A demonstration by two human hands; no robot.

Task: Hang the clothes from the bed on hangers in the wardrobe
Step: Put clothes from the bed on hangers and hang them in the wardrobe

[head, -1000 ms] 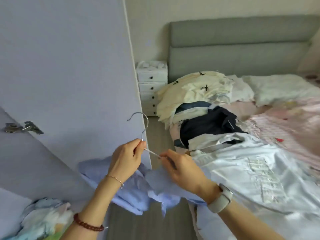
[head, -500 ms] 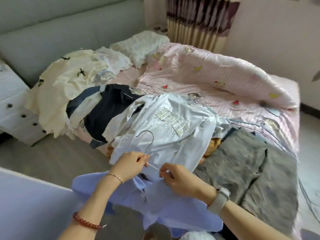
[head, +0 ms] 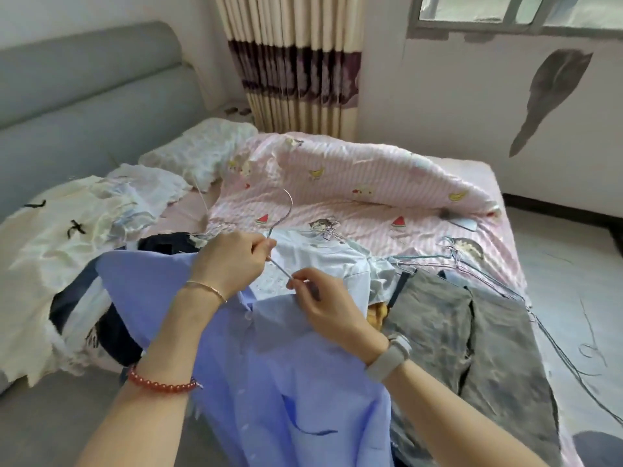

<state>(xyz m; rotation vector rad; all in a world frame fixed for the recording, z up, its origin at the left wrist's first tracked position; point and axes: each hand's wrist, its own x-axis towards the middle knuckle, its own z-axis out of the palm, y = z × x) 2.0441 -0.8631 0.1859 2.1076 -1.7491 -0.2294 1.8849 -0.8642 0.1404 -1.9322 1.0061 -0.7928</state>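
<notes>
Bed (head: 472, 170) under quilt (head: 354, 183), clothes (head: 472, 332), hangers (head: 455, 261)

A periwinkle-blue shirt (head: 290, 382) lies nearest, a pale blue shirt (head: 323, 257) beyond it, mottled grey trousers (head: 472, 348) to the right, a pink-striped, watermelon-printed quilt (head: 354, 183) farther off, and a cream garment (head: 50, 237) with black bows at left.

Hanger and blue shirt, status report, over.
Left hand shut on the wire hanger at its neck. Right hand pinching the hanger's arm at the blue shirt collar. Shirt not yet seated. Spare hangers lie clear on the bed.
</notes>
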